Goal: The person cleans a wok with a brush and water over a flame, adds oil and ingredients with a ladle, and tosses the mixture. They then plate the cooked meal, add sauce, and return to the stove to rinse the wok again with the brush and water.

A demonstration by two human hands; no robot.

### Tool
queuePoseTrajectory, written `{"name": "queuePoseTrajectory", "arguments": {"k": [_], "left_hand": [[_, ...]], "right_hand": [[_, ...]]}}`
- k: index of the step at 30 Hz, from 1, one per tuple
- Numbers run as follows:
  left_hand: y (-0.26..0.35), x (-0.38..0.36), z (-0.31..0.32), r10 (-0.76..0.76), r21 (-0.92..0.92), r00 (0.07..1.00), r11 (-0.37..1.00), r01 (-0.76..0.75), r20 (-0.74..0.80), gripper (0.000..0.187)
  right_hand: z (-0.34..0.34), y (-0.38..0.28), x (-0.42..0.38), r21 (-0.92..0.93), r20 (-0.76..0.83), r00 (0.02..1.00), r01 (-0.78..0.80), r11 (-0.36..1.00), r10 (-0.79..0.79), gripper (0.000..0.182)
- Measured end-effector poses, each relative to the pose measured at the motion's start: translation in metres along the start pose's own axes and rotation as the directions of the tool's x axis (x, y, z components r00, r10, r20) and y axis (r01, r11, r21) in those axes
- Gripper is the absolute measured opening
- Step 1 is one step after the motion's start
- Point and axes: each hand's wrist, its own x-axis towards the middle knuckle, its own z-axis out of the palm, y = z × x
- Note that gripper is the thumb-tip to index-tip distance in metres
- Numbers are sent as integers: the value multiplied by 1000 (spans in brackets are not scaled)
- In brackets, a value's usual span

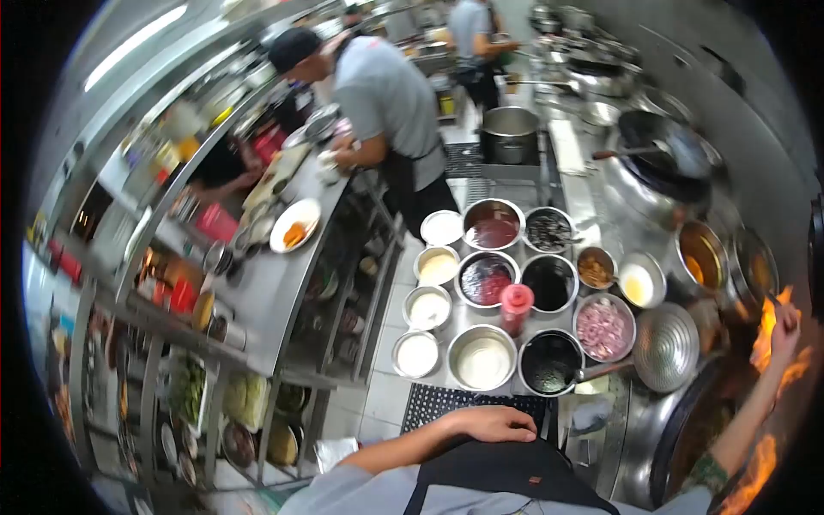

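Note:
My left hand (496, 423) lies flat against the front of my dark apron (506, 476), fingers loosely together and nothing in them. At the far right my right hand (784, 333) is raised, its fingers closed; a small dark tip shows above them, but what it is I cannot make out. Orange flames (762, 463) rise around that arm and hand. Below the forearm is a large dark wok (687, 429), partly cut off by the view. A round perforated metal strainer (667, 348) lies to the left of the flames.
Pots of sauces, powders and chopped onion (603, 329) crowd the counter ahead, with a red squeeze bottle (516, 309) among them. Another wok (661, 154) stands farther back. At left, a co-worker (386, 103) bends over a steel table (257, 292) holding a white plate (305, 211).

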Motion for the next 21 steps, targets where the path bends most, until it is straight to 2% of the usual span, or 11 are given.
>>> {"name": "queuePoseTrajectory", "arguments": {"k": [5,8,10,11,13,14,15,16,19,20,21], "left_hand": [[-14,-14,-7,122,-11,992,992,-123,-41,48],[-29,-20,-14,178,-1,983,984,-178,-46,44],[-35,-25,-19,198,-20,980,980,-199,-18,43],[-37,-27,-22,209,-29,978,977,-209,0,43],[-41,-28,-26,256,-20,966,967,-255,27,41],[-43,-27,-27,282,-27,958,959,-280,53,41],[-46,-26,-28,306,-33,949,952,-304,80,40],[-48,-21,-28,324,-18,941,946,-324,98,40],[-37,0,-26,455,40,863,880,-474,220,40],[-23,7,-24,444,-16,851,889,-458,281,39],[-10,19,-21,435,-72,833,896,-438,343,38]], "right_hand": [[91,-8,-40,274,-335,940,38,961,58,8],[143,-16,-71,580,-423,876,64,812,233,8],[167,-20,-97,854,-336,835,74,515,436,9],[177,-21,-111,968,-200,805,76,238,558,9],[197,-15,-141,946,61,743,169,-276,666,10],[222,-9,-161,976,-156,747,219,-17,646,9],[266,30,-165,870,-485,719,341,355,498,10],[311,74,-165,604,-759,596,497,623,260,12],[404,183,-156,73,-949,269,694,717,-164,21],[422,211,-157,-4,-953,210,711,703,-218,24],[426,226,-164,-30,-925,271,643,765,-264,22]]}}
